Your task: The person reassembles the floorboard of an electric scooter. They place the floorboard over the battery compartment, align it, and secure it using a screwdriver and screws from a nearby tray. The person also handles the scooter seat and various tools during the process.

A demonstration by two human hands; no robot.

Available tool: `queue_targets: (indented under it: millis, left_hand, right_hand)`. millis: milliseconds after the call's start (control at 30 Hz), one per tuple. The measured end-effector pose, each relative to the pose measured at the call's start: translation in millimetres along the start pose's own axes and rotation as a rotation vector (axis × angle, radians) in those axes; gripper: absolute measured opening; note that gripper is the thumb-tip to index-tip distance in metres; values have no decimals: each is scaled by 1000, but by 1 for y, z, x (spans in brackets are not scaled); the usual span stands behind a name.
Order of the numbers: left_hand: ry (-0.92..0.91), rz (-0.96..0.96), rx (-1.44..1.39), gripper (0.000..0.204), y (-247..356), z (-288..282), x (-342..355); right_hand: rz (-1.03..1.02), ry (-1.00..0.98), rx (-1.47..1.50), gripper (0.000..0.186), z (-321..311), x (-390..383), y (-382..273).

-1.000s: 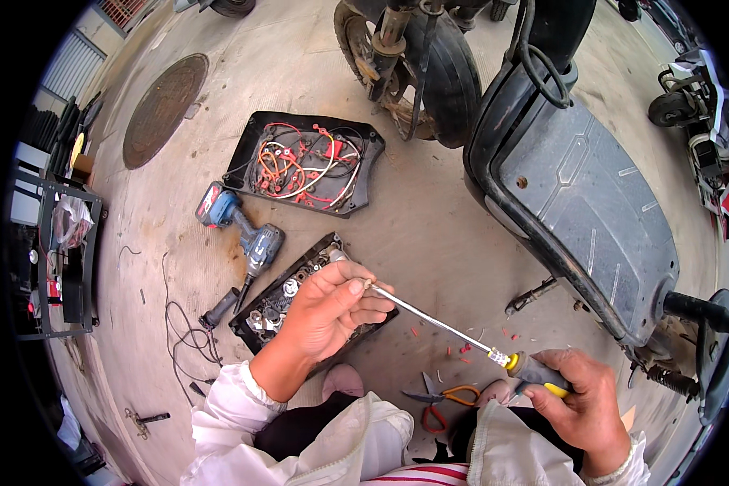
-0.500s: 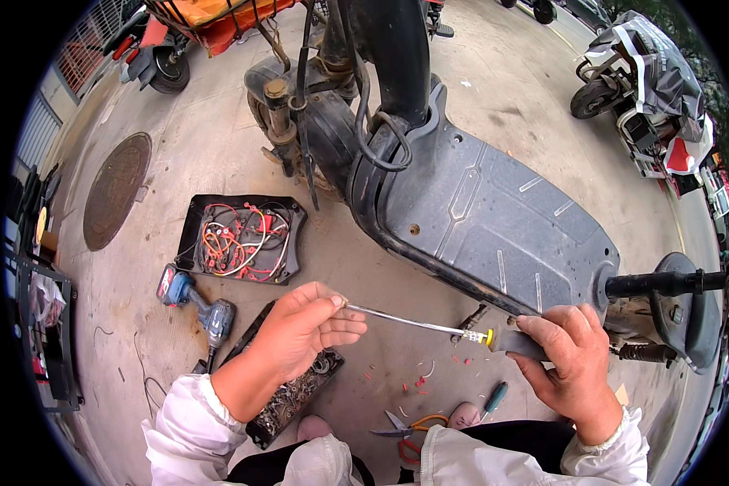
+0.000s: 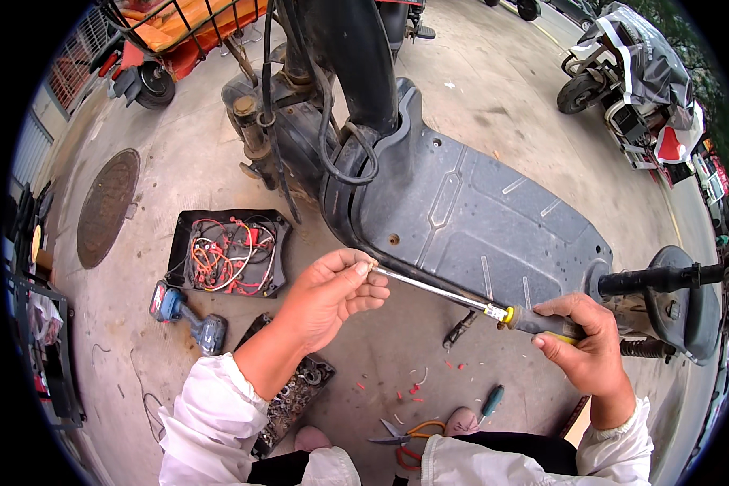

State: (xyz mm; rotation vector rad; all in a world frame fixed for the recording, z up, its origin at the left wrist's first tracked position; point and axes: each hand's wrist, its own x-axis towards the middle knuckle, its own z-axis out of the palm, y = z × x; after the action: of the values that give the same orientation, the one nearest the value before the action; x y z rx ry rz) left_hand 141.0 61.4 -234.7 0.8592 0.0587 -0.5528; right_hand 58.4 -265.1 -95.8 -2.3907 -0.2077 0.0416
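A long screwdriver (image 3: 437, 287) with a silver shaft and a grey-and-yellow handle spans my two hands, above the near edge of a scooter's dark footboard (image 3: 494, 231). My right hand (image 3: 591, 344) is closed round the handle. At the other end, the thumb and forefinger of my left hand (image 3: 324, 296) pinch the tip; whether a small screw is there too, I cannot tell. The left hand's other fingers are loosely curled. Beneath my left forearm lies a black tray of screws and small hardware (image 3: 312, 377), partly covered by my sleeve.
An upturned black cover with wires (image 3: 271, 271) and a blue cordless drill (image 3: 211, 332) lie at left. Near my feet are orange-handled scissors (image 3: 425, 429), a teal-handled screwdriver (image 3: 492, 401) and red scraps. A manhole cover (image 3: 105, 211) is far left; a covered vehicle (image 3: 648, 73) stands far right.
Both hands have moved up and to the right with the screwdriver, closer to the footboard's edge. The right fingers have shifted along the handle. The scene has slid left as my view turned.
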Motion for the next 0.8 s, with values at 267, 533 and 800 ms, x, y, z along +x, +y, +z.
queue_targets:
  millis: [267, 533, 800]
  left_hand:
    - [107, 89, 679, 20, -9, -2, 30]
    - [168, 176, 630, 37, -34, 11, 49]
    - [151, 235, 636, 42, -44, 1, 45]
  right_hand:
    - [-485, -5, -647, 37, -28, 58, -49]
    - [-830, -140, -1084, 46, -26, 125, -101]
    - [-927, -171, -1126, 44, -18, 135, -111]
